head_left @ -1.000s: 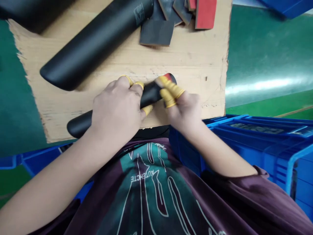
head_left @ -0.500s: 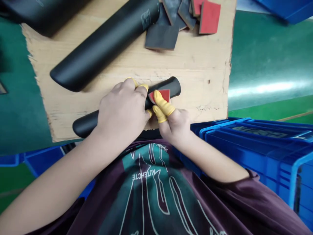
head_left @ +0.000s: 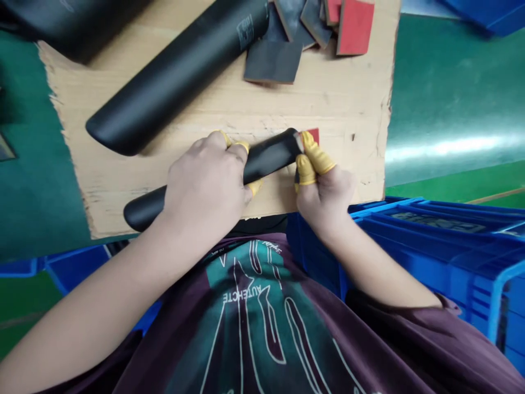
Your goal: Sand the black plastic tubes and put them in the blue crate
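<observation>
A slim black tube lies slanted across a wooden board. My left hand wraps round the tube's middle, its fingertips in yellow finger cots. My right hand, also in yellow cots, pinches a small red sanding pad against the tube's right end. The tube's left end pokes out below my left wrist.
A thicker black tube lies slanted on the board's far side. Several grey and red sanding pads are piled at the board's top. Blue plastic crates stand at my right and lower left. Green table surface surrounds the board.
My right hand has slid the red pad along the tube from near its middle out to the right end. The left hand has kept its grip.
</observation>
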A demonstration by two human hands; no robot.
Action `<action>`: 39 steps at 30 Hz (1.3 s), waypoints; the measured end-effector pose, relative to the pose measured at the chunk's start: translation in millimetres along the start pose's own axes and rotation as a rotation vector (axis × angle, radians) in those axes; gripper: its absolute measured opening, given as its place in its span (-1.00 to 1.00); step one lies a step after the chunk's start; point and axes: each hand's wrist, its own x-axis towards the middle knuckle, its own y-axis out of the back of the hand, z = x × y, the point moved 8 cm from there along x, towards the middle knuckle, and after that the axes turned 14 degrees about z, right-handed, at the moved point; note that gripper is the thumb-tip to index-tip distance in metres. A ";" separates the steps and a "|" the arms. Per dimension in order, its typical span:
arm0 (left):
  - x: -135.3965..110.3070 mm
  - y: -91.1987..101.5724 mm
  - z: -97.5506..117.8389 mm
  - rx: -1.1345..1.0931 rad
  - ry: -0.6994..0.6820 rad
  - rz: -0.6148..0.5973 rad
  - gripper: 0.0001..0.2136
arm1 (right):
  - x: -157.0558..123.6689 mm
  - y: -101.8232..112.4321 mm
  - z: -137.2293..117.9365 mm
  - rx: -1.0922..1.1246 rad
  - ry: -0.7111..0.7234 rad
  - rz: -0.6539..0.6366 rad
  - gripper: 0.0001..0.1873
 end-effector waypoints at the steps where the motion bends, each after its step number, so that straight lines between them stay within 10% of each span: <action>1: -0.5 -0.5 0.2 -0.008 0.002 -0.006 -0.68 | -0.1 1.5 -0.3 0.001 0.008 0.008 -0.52; 39: -20.2 -2.6 12.7 -0.029 0.011 0.094 -0.72 | 3.2 2.6 -11.9 0.009 0.067 -0.138 -0.60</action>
